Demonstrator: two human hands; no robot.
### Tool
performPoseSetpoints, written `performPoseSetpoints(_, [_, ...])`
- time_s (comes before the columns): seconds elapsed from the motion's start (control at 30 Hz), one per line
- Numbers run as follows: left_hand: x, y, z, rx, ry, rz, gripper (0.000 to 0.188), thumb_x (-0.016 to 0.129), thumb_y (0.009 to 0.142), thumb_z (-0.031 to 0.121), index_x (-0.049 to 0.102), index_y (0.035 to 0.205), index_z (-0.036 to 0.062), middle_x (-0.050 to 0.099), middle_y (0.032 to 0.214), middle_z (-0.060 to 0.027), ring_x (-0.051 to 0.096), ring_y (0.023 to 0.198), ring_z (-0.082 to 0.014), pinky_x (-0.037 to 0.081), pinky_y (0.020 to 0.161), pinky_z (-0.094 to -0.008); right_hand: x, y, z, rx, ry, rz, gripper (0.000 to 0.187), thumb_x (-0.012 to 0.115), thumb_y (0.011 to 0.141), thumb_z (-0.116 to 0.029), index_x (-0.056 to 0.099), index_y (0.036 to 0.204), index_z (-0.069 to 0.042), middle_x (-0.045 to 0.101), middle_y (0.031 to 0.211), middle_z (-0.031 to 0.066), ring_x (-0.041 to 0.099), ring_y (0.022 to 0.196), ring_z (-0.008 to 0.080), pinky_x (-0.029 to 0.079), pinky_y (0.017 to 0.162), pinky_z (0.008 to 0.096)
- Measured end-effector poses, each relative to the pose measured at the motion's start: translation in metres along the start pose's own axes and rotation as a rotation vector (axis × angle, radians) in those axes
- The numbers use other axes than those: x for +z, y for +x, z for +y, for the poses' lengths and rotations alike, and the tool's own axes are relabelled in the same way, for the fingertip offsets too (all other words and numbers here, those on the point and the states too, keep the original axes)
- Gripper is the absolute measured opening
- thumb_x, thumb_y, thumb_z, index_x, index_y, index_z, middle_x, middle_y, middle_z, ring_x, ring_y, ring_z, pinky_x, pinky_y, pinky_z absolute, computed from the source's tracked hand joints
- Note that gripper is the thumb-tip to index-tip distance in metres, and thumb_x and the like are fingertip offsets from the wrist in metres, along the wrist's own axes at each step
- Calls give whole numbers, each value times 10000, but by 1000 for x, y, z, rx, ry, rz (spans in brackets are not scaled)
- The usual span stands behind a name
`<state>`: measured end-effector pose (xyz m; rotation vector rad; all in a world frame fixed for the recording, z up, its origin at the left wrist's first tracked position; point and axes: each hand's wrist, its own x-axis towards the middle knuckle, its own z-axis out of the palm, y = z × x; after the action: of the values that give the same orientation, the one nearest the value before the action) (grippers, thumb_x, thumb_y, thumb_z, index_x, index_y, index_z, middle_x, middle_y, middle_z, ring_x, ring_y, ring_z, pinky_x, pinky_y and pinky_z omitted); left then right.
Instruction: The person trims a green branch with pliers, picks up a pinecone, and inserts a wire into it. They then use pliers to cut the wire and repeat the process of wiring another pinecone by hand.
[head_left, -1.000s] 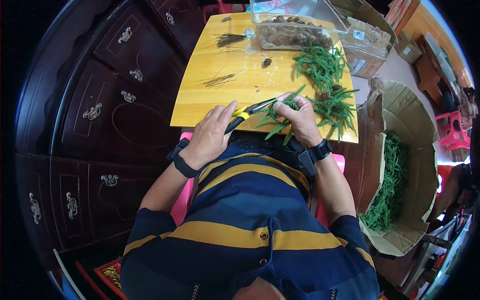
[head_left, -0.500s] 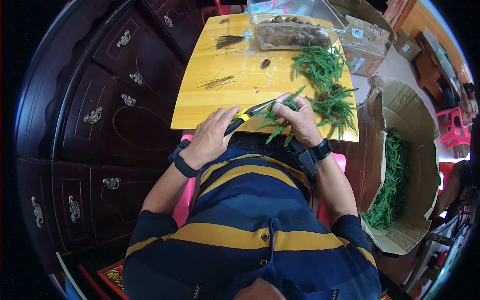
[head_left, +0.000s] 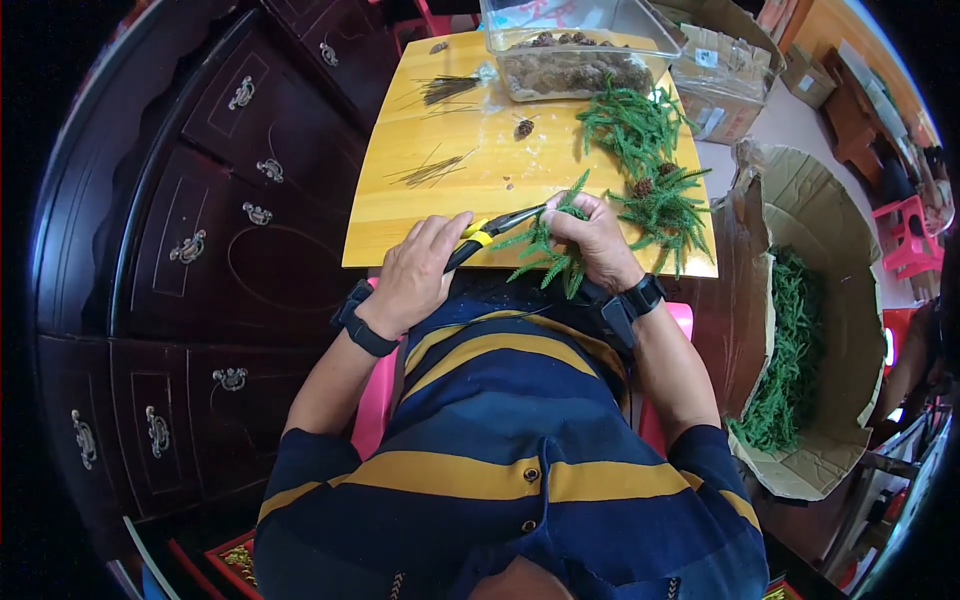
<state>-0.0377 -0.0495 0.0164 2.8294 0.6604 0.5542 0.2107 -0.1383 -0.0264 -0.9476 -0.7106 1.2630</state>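
My left hand (head_left: 415, 270) is closed round the black and yellow handles of a pair of pliers (head_left: 483, 238). The long dark jaws of the pliers reach to the right, up to the fingertips of my right hand (head_left: 598, 240). That hand pinches a green artificial pine sprig (head_left: 552, 252), whose needled twigs spread below and left of the fingers. What lies right at the jaw tips is too small to make out. Both hands are over the near edge of the yellow table (head_left: 420, 225). More pine sprigs with cones (head_left: 665, 210) lie just right of my right hand.
Thin dark wires (head_left: 430, 172) and a bundle of wires (head_left: 445, 88) lie on the table's left. A pine cone (head_left: 524, 129) is mid-table. A clear bin (head_left: 575, 75) of cones stands at the back. Right is a cardboard box (head_left: 820, 210) with greenery; left, dark drawers (head_left: 220, 160).
The view has shifted slightly. The sprig has turned a little in my right hand, its lower twigs hanging further down. Both hands keep their holds.
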Motion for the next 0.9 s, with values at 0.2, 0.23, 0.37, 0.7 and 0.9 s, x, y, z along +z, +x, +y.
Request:
performPoseSetpoints(0.2, [-2, 0, -4, 28, 6, -18, 566, 655, 768, -46, 528, 1310, 53, 618, 1107, -138, 620, 1036, -345, 533, 814, -440, -1, -1, -1, 36, 3, -35, 127, 733, 870, -86, 669, 976, -62, 654, 831, -7, 601, 678, 67, 493, 625, 219])
performPoseSetpoints(0.23, [-3, 1, -5, 31, 13, -21, 556, 655, 762, -47, 535, 1295, 55, 624, 1095, -136, 626, 1023, -343, 535, 807, -439, -2, 0, 0, 36, 3, -39, 128, 735, 870, -90, 670, 977, -62, 652, 824, -7, 599, 676, 68, 491, 622, 219])
performPoseSetpoints(0.37, [-5, 0, -6, 29, 46, -26, 547, 651, 746, -50, 549, 1272, 61, 635, 1077, -134, 636, 1004, -338, 538, 798, -434, 0, 1, 0, 21, -61, -38, 132, 740, 873, -101, 672, 979, -62, 646, 800, -8, 591, 665, 70, 484, 613, 217])
performPoseSetpoints(0.7, [-1, 16, -7, 0, 56, -62, 525, 640, 742, -38, 566, 1249, 75, 640, 1057, -137, 642, 994, -340, 538, 793, -438, -10, 4, -4, 61, -71, 13, 135, 747, 878, -111, 677, 982, -59, 642, 768, -11, 579, 643, 68, 480, 618, 216])
performPoseSetpoints(0.9, [1, 40, -15, -38, -122, -142, 451, 637, 812, -3, 570, 1251, 75, 637, 1042, -150, 639, 989, -352, 519, 823, -451, -13, 8, -6, 17, -96, 92, 169, 724, 921, -136, 668, 1052, -44, 644, 802, -5, 592, 679, 76, 487, 639, 221])
